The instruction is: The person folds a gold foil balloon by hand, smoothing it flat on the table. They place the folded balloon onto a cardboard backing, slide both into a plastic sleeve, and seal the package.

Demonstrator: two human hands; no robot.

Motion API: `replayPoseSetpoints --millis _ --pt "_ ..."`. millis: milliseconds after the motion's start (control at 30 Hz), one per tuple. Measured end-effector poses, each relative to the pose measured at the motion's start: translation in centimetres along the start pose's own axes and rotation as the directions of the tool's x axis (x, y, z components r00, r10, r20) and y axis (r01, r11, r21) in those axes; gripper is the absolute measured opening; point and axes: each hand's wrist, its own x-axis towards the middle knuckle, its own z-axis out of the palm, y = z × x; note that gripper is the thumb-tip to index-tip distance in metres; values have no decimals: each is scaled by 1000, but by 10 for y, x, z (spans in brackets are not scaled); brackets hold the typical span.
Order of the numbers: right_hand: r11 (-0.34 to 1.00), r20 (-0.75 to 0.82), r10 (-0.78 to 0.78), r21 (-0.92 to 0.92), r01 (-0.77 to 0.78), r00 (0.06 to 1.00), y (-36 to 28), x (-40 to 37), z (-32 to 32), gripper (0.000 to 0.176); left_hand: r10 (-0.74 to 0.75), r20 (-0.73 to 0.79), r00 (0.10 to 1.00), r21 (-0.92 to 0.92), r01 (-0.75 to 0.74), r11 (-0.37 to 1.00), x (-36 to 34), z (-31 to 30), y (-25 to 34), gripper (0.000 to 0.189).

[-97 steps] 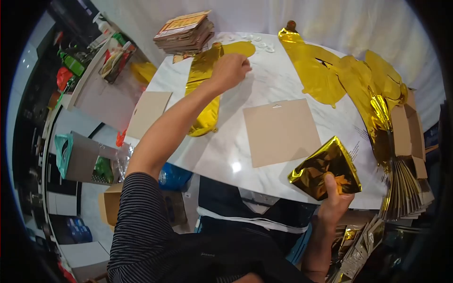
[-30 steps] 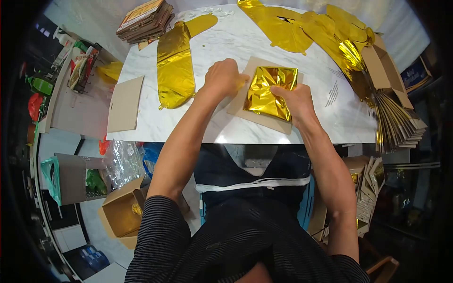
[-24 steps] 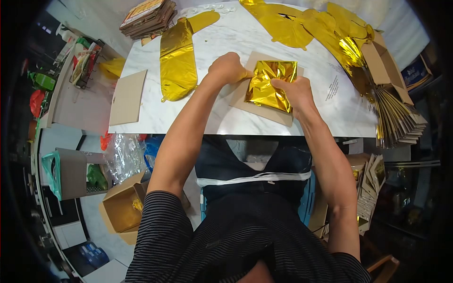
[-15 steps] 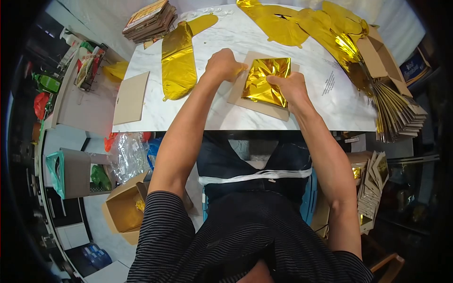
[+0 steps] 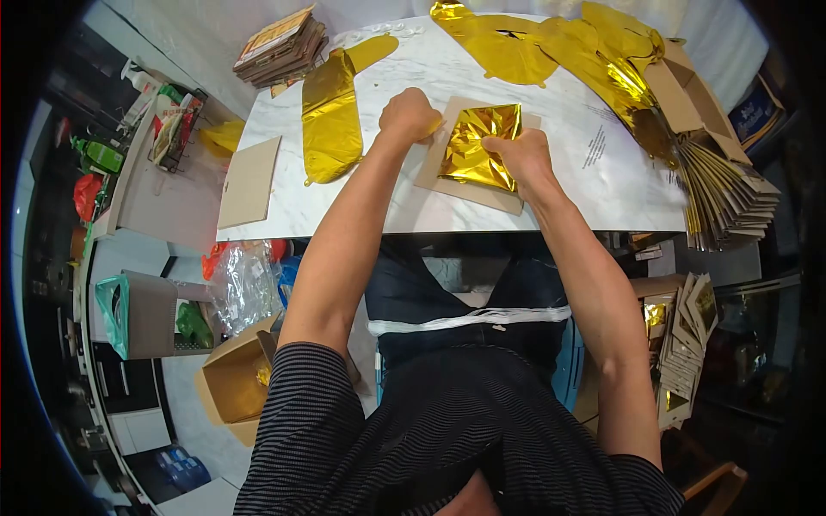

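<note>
A folded gold foil sheet (image 5: 478, 155) lies on a cardboard piece (image 5: 482, 195) on the marble-patterned table (image 5: 379, 206). My right hand (image 5: 523, 156) grips the foil's right side, its thumb on top. At the cardboard's left edge is my left hand (image 5: 409, 115), its fingers curled closed; what they hold, if anything, is hidden. A flat gold foil piece (image 5: 331, 129) lies to the left of my left hand, and a second cardboard piece (image 5: 249, 182) rests at the table's left edge.
Stacked cardboard (image 5: 280, 50) stands at the back left. More gold foil (image 5: 525, 52) spreads along the back. An open box (image 5: 701, 99) and fanned cardboard pieces (image 5: 731, 202) occupy the right side. Below left are a grey bin (image 5: 151, 316) and a cardboard box (image 5: 232, 378).
The view has shifted slightly. Both hands stay in nearly the same places around the foil and cardboard, with no clear change in grip.
</note>
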Motion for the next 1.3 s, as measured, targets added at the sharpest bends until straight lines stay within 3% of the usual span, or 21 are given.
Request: replayPoseSetpoints --millis 67,133,233,367,433,567,633,767,833,933,1067,1167,1300 --pt "1000 -9 -10 -5 10 1000 2 2 0 29 8 -1 1000 -9 -8 1000 1 -5 -2 31" --pt "999 -15 -8 -31 8 1000 -2 -3 -1 28 -47 239 970 41 38 998 8 -5 -6 26" --pt "999 -12 -22 -32 22 1000 -2 -4 -2 28 -9 251 968 94 -15 995 5 -3 -10 27" --pt "999 -16 -33 -11 32 999 1 -2 -1 28 -29 205 978 50 19 999 16 10 -24 28" --pt "998 -7 -50 -36 50 999 -1 -6 -3 29 74 92 993 -39 -70 997 24 21 -35 25" --pt "998 -14 -54 -21 53 998 1 -4 -2 27 3 143 990 -169 21 985 1 7 -25 19" --pt "997 -13 -66 -41 66 998 4 -1 -1 28 28 208 978 -436 67 897 -14 0 -25 15" --pt "996 -13 -73 -43 73 997 3 -3 -2 30 17 325 945 -598 192 778 -18 5 -37 21" --pt "996 -27 -55 -76 52 998 -1 -6 -3 31 84 346 934 -786 240 570 -29 5 -35 32" --pt "998 -21 -45 -48 44 999 -5 -10 -4 33 48 404 913 -702 276 657 -19 11 -38 38" --pt "999 12 -30 26 30 999 -1 -8 -4 35 114 431 895 -710 259 655 -25 15 -21 39" --pt "999 20 -21 51 20 1000 -7 -15 -9 36 21 402 916 -714 299 634 -24 22 -18 38" --pt "957 143 -18 290 -24 990 -5 -17 -17 30 118 377 919 -854 296 427 -38 28 -18 37"
